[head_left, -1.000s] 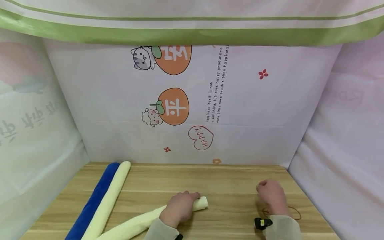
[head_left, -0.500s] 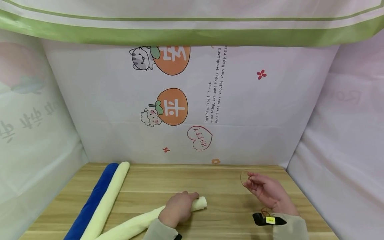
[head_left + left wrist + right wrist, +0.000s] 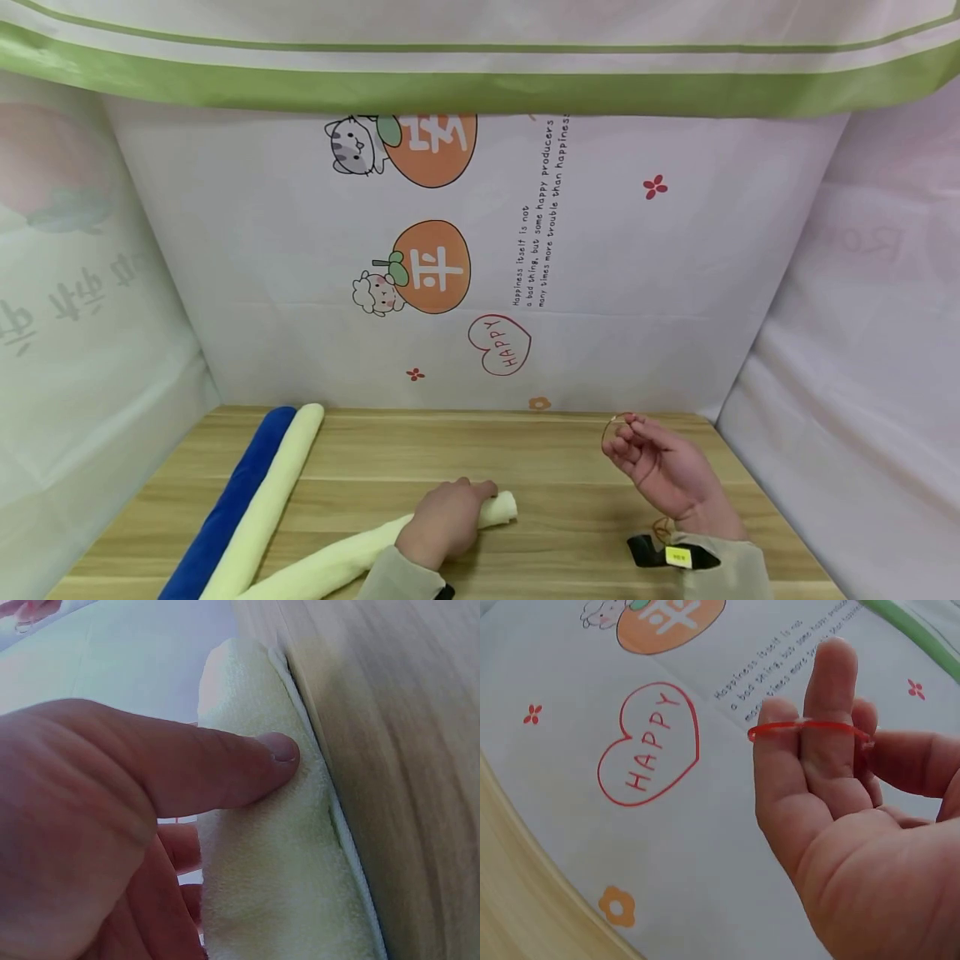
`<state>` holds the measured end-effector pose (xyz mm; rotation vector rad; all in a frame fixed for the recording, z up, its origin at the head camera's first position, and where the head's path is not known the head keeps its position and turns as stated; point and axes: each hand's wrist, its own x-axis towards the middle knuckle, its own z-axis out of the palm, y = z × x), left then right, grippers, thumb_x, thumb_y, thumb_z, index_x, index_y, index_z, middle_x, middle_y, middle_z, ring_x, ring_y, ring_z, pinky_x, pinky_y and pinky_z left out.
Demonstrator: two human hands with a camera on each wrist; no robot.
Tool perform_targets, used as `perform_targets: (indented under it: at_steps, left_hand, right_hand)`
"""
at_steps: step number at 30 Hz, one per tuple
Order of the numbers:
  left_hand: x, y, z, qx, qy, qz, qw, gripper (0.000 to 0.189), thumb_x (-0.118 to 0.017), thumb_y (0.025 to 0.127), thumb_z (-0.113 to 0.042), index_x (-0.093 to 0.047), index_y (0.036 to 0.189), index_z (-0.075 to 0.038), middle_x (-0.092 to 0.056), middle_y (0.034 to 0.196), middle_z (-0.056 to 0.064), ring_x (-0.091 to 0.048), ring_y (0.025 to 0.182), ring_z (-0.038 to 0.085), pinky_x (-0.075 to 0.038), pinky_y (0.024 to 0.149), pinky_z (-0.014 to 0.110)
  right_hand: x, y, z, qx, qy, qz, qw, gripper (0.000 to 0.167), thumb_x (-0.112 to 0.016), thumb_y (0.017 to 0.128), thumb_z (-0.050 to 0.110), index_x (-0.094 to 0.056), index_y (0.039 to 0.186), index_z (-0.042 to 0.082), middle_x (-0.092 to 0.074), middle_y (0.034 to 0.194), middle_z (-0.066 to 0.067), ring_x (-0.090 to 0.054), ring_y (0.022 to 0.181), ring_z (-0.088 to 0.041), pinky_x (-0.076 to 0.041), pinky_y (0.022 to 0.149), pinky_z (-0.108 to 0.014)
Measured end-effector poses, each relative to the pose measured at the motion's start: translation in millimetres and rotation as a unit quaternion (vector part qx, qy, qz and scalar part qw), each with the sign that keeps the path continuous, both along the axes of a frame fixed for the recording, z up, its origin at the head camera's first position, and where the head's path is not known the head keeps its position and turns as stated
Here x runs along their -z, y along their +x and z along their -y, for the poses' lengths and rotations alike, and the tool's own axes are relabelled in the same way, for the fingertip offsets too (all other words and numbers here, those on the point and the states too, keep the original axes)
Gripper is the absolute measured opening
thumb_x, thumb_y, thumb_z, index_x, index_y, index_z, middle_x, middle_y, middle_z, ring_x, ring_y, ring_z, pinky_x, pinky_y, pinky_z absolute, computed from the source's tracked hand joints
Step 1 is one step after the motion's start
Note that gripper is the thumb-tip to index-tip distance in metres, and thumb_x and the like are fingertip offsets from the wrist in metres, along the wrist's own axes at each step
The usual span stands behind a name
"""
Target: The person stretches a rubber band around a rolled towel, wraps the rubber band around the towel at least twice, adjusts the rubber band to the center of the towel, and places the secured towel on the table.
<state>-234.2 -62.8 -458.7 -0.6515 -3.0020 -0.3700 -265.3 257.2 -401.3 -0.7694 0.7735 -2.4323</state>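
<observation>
A rolled pale yellow towel (image 3: 337, 560) lies slantwise on the wooden table. Near its right end my left hand (image 3: 444, 521) grips it; in the left wrist view the thumb lies across the towel (image 3: 262, 862) and the other fingers are on its far side, partly hidden. My right hand (image 3: 675, 479) is raised above the table on the right. A thin red rubber band (image 3: 781, 729) passes across its fingers, and the thumb and a finger pinch one end of it. More rubber bands (image 3: 662, 528) show on the table by the right wrist, partly hidden by the strap.
At the left, a blue towel roll (image 3: 232, 500) and another pale yellow roll (image 3: 270, 492) lie side by side. White printed cloth walls (image 3: 600, 350) enclose the wooden table (image 3: 555, 467) at the back and both sides. A green-edged cloth (image 3: 480, 92) hangs overhead.
My right hand has risen from the tabletop and turned palm inward, with the rubber band now stretched over its fingers. The left hand and the towel have stayed in place.
</observation>
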Motion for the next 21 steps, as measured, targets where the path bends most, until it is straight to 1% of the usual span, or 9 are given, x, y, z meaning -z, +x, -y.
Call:
perform_targets:
  at_steps: [3,5,7,10,13,17,19,21]
  left_hand:
    - [0.2,-0.7,-0.2,-0.001,-0.001,0.004,1.0000,0.048,-0.070,0.085,0.001,-0.065,0.125,-0.025,-0.065,0.095,0.004,-0.062,0.082,0.025,-0.052,0.070,0.044]
    - [0.4,-1.1,-0.4,-0.002,-0.001,0.007,1.0000,0.048,-0.070,0.085,0.001,-0.065,0.125,-0.025,-0.065,0.095,0.004,-0.062,0.083,0.025,-0.052,0.070,0.044]
    - [0.8,-1.2,-0.4,-0.003,-0.001,0.007,1.0000,0.049,-0.070,0.085,0.001,-0.065,0.126,-0.025,-0.065,0.096,0.004,-0.062,0.083,0.026,-0.052,0.071,0.044]
    - [0.9,-1.1,-0.5,-0.003,-0.002,0.008,1.0000,0.049,-0.070,0.085,0.001,-0.065,0.126,-0.025,-0.065,0.096,0.004,-0.062,0.084,0.026,-0.052,0.071,0.045]
    - [1.0,-0.8,-0.5,-0.005,-0.003,0.008,1.0000,0.049,-0.070,0.085,0.001,-0.064,0.127,-0.025,-0.065,0.098,0.004,-0.062,0.084,0.026,-0.052,0.072,0.045]
    - [0.9,-0.4,-0.6,-0.005,-0.005,0.007,0.9999,0.048,-0.069,0.086,0.000,-0.064,0.128,-0.024,-0.065,0.100,0.005,-0.062,0.086,0.027,-0.052,0.073,0.045]
    - [0.7,-0.3,-0.7,-0.005,-0.005,0.007,0.9999,0.048,-0.069,0.086,0.000,-0.064,0.128,-0.024,-0.065,0.100,0.005,-0.062,0.086,0.027,-0.052,0.073,0.045]
    - [0.3,-0.1,-0.8,-0.005,-0.004,0.008,0.9999,0.048,-0.068,0.087,0.000,-0.064,0.128,-0.024,-0.065,0.101,0.006,-0.062,0.087,0.028,-0.052,0.073,0.045]
  right_hand:
    - [-3.7,2.5,3,-0.022,-0.029,0.005,0.9993,0.045,-0.017,0.111,0.008,-0.058,0.123,-0.005,-0.067,0.115,-0.017,-0.064,0.111,-0.028,-0.035,0.109,-0.041]
    - [-5.7,4.0,6,-0.035,-0.051,0.007,0.9980,0.048,-0.014,0.111,0.009,-0.058,0.123,-0.006,-0.064,0.120,-0.020,-0.062,0.114,-0.029,-0.032,0.111,-0.040]
    - [-7.5,5.5,7,-0.049,-0.072,0.006,0.9962,0.051,-0.012,0.111,0.011,-0.058,0.123,-0.008,-0.060,0.128,-0.024,-0.060,0.118,-0.030,-0.028,0.112,-0.039]
    - [-9.3,6.8,9,-0.059,-0.092,0.000,0.9940,0.054,-0.011,0.110,0.011,-0.058,0.123,-0.011,-0.051,0.137,-0.030,-0.058,0.121,-0.030,-0.025,0.114,-0.039]
    - [-11.1,7.6,12,-0.060,-0.096,-0.009,0.9935,0.055,-0.010,0.110,0.009,-0.058,0.126,-0.011,-0.044,0.143,-0.030,-0.057,0.122,-0.030,-0.027,0.113,-0.040]
    - [-13.1,9.5,14,-0.052,-0.088,-0.032,0.9943,0.053,-0.009,0.108,0.001,-0.056,0.131,-0.009,-0.039,0.149,-0.026,-0.059,0.119,-0.029,-0.032,0.111,-0.040]
    - [-14.3,11.0,16,-0.037,-0.075,-0.046,0.9955,0.051,-0.012,0.107,-0.004,-0.056,0.133,-0.008,-0.039,0.151,-0.021,-0.061,0.117,-0.028,-0.036,0.108,-0.040]
    - [-15.8,13.2,18,-0.011,-0.055,-0.059,0.9967,0.049,-0.017,0.107,-0.007,-0.057,0.134,-0.006,-0.042,0.151,-0.016,-0.063,0.113,-0.026,-0.040,0.105,-0.039]
